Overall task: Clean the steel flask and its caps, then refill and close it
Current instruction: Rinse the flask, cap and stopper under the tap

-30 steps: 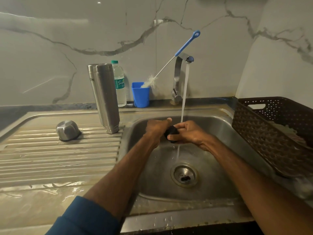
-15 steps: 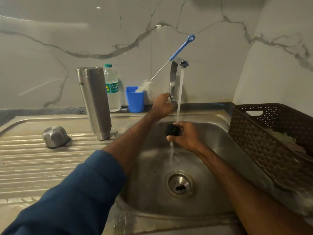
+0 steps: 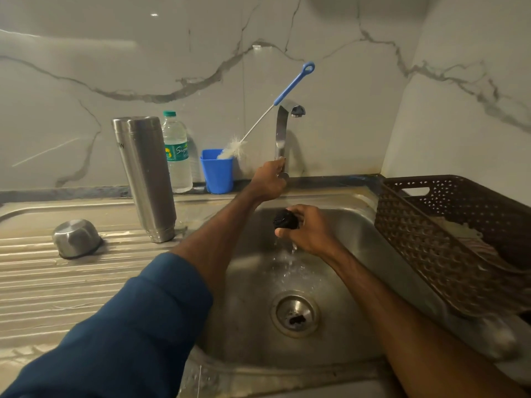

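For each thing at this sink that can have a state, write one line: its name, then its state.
Tap: no stream at the spout.
Steel flask: inverted on the drainboard.
Steel cap: upside down.
Black cap: held, dripping.
Left hand: on the tap lever.
Right hand: gripping the black cap.
Water bottle: capped.

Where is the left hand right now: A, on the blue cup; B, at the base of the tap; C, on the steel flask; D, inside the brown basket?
B: the left hand grips the lower part of the tap, away from the flask.
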A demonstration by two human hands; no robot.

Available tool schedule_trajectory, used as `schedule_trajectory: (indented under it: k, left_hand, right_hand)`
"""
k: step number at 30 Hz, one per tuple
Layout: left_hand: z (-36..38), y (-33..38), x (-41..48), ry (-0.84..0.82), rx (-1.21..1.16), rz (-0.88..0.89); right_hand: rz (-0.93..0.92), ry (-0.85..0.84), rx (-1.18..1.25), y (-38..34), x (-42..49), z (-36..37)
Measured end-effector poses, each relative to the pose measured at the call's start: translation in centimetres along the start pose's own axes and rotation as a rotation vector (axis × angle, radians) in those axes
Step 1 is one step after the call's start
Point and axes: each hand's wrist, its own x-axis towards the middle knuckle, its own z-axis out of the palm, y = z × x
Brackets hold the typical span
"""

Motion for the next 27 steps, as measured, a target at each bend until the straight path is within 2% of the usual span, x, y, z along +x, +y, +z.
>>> schedule_trajectory:
  k: [2,6,8,10,12,13,14,16,17,18,21,22,25,26,27]
  left_hand:
    - [-0.5,-0.1,-0.8,-0.002,0.017,0.006]
    - [-0.9,-0.5,-5.0,0.113,0.002,-0.053]
    - [-1.3,-1.0,-7.5,0.134,-0.030,-0.092]
    - [-1.5,-1.3,-9.9,0.153,-0.053,-0.116]
    - [-1.4,-1.6,-12.3,0.205,-0.053,-0.117]
    - [-1.3,-2.0,-13.3,0.239,-0.048,-0.106]
    - [-1.1,-2.3,-14.3,0.272,-0.042,-0.096]
    - [-0.8,-2.8,-15.6,0.333,-0.034,-0.089]
    - [-0.6,-2.9,-15.8,0.345,-0.033,-0.086]
    - [-0.6,-2.8,-15.9,0.345,-0.034,-0.079]
    - [-0.6,-2.2,-15.9,0.345,-0.049,-0.038]
    - [-0.6,-2.1,-15.8,0.347,-0.053,-0.032]
    - [-0.3,-2.1,-16.0,0.332,-0.061,-0.047]
    - [-0.3,-2.1,-16.1,0.329,-0.064,-0.050]
    - [-0.3,-2.2,-16.0,0.325,-0.068,-0.050]
  right_hand:
    - [0.026,-0.010,0.034,-0.1,-0.1,-0.3]
    - [0.093,-0.035,0.279,-0.8,-0.7,-0.8]
    - [0.052,-0.018,0.233,-1.7,-1.3,-0.9]
    - [-0.036,0.122,0.126,-3.2,-1.6,-1.3]
    - [-0.109,0.316,0.121,-4.4,-1.9,-1.7]
    - [-0.128,0.347,0.106,-4.2,-1.9,-1.5]
    - [-0.114,0.324,0.068,-4.0,-2.0,-1.2]
    - [-0.004,0.106,-0.019,-2.9,-2.3,-0.6]
    - [0.023,0.048,-0.040,-2.7,-2.4,-0.7]
    - [0.030,0.062,-0.031,-3.0,-2.4,-1.0]
    - [-0.129,0.390,0.002,-4.5,-2.3,-1.6]
    - [-0.150,0.393,-0.003,-4.7,-2.5,-1.3]
    - [-0.003,0.055,-0.132,-3.1,-2.8,0.1]
    - [0.008,0.059,-0.136,-2.9,-2.8,0.3]
    - [-0.019,0.146,-0.110,-3.2,-2.7,0.1]
